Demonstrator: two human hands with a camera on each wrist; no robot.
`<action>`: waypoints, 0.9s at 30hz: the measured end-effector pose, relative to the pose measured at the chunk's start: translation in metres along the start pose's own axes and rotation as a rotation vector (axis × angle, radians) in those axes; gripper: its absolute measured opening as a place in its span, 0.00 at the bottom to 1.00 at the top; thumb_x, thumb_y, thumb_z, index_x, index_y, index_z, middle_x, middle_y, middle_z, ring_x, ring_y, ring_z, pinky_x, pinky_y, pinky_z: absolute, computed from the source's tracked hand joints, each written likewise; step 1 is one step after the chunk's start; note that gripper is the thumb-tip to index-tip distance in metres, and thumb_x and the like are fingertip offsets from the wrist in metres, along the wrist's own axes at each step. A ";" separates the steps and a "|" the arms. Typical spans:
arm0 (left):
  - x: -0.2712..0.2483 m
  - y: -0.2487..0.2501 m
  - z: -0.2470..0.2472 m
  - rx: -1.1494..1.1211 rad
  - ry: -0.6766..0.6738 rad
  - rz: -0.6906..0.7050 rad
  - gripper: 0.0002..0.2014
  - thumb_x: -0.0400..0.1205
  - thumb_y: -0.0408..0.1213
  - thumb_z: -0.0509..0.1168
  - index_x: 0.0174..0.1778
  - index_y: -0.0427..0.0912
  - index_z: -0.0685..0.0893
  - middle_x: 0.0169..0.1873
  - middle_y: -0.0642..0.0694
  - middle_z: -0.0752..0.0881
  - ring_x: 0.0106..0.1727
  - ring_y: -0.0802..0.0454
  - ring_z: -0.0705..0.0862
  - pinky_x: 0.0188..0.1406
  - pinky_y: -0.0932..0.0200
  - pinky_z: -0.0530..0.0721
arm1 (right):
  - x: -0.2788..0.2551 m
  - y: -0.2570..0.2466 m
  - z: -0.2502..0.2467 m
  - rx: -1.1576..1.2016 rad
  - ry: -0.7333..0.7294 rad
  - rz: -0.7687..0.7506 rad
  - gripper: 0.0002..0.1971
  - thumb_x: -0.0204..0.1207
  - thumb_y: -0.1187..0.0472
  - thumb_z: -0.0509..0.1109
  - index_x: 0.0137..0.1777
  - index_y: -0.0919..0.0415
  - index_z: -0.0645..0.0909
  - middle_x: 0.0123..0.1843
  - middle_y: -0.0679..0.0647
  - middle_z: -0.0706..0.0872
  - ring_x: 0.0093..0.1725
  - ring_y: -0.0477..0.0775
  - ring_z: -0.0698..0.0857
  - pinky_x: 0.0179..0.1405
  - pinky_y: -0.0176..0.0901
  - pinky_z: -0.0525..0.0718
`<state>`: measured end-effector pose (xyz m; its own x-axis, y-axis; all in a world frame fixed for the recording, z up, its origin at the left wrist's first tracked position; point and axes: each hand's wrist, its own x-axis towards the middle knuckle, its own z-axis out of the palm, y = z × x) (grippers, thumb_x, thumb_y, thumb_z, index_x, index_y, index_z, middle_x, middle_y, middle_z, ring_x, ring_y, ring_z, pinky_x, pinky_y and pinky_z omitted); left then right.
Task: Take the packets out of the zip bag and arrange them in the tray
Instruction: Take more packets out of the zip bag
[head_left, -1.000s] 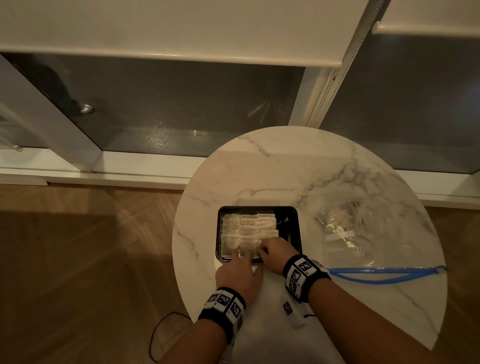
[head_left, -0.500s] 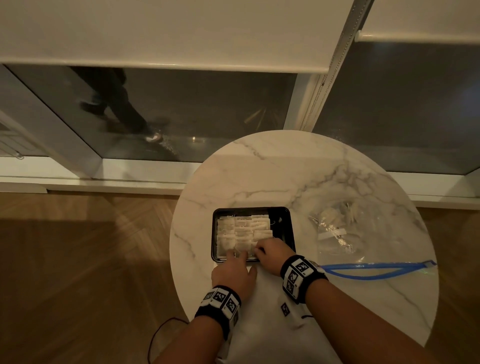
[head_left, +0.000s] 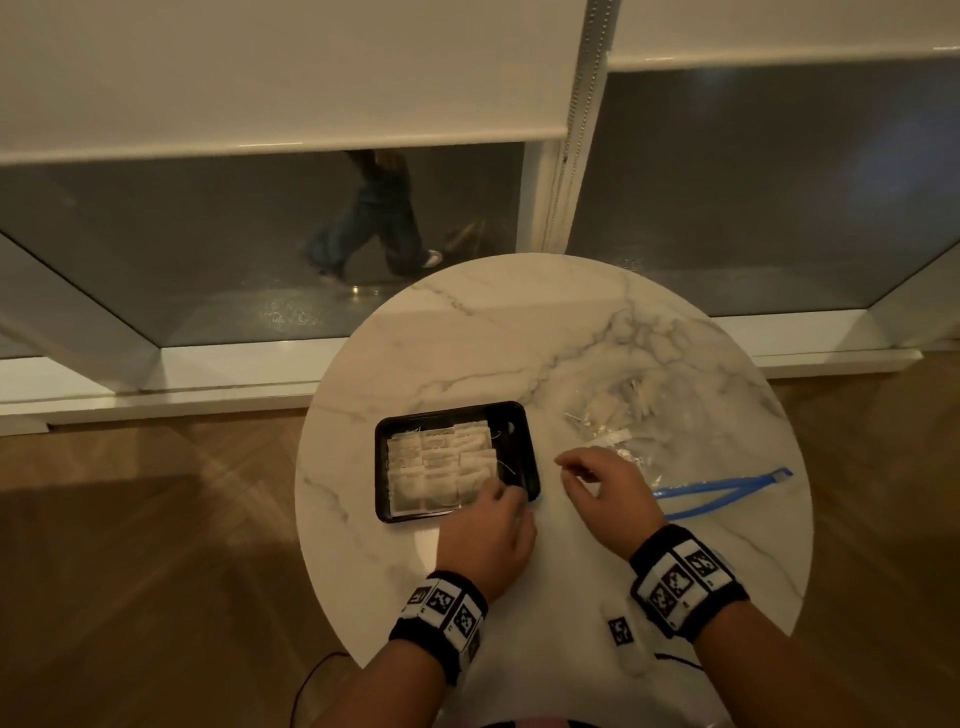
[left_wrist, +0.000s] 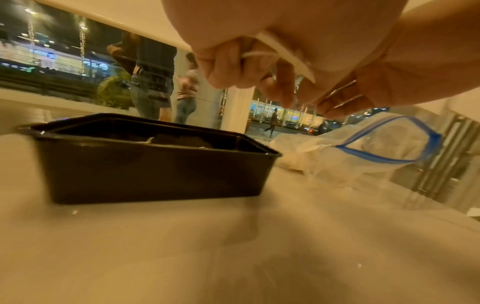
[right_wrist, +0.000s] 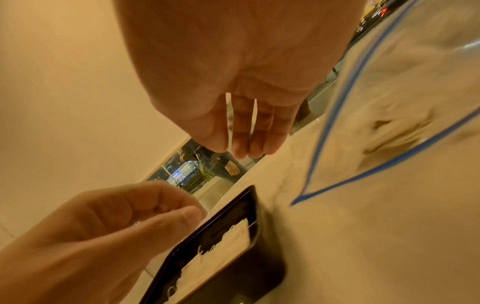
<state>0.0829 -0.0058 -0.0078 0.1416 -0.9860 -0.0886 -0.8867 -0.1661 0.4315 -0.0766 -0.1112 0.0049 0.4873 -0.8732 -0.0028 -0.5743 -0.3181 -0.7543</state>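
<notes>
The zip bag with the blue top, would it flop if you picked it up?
Probably yes. The zip bag is thin clear plastic that lies crumpled on the table, so it would likely sag. Its blue zip edge gapes open, so packets inside might slide out if tipped. It looks light.

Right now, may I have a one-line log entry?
black plastic tray: packets in rows; clear blue-zip bag: open; right hand: empty; left hand: at tray corner

It looked like a street-level café or lounge at night: a small round marble table stood on wood flooring right beside a big window with half-lowered blinds, passers-by and city lights beyond it.
</notes>
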 end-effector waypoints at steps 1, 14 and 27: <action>0.005 0.012 0.003 -0.001 -0.004 0.075 0.12 0.84 0.51 0.58 0.52 0.51 0.84 0.49 0.53 0.82 0.30 0.53 0.83 0.24 0.57 0.82 | -0.010 0.009 -0.013 -0.003 0.034 -0.013 0.10 0.75 0.68 0.72 0.53 0.56 0.88 0.48 0.45 0.88 0.48 0.43 0.85 0.52 0.34 0.83; 0.048 0.104 0.033 0.358 -0.285 0.303 0.16 0.85 0.53 0.56 0.65 0.59 0.82 0.76 0.45 0.71 0.41 0.39 0.88 0.36 0.51 0.86 | -0.075 0.079 -0.084 -0.335 -0.064 -0.060 0.11 0.59 0.67 0.67 0.37 0.55 0.90 0.33 0.48 0.88 0.35 0.52 0.87 0.38 0.46 0.89; 0.044 0.147 0.052 0.201 -0.159 -0.130 0.18 0.83 0.53 0.60 0.66 0.51 0.77 0.57 0.50 0.84 0.47 0.46 0.87 0.44 0.51 0.88 | -0.064 0.110 -0.119 -0.496 -0.195 -0.106 0.19 0.58 0.66 0.74 0.51 0.52 0.91 0.47 0.49 0.92 0.48 0.52 0.89 0.50 0.46 0.88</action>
<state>-0.0645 -0.0726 0.0051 0.2035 -0.9388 -0.2778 -0.9373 -0.2688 0.2218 -0.2489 -0.1341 0.0003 0.6455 -0.7571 -0.1007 -0.7337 -0.5780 -0.3571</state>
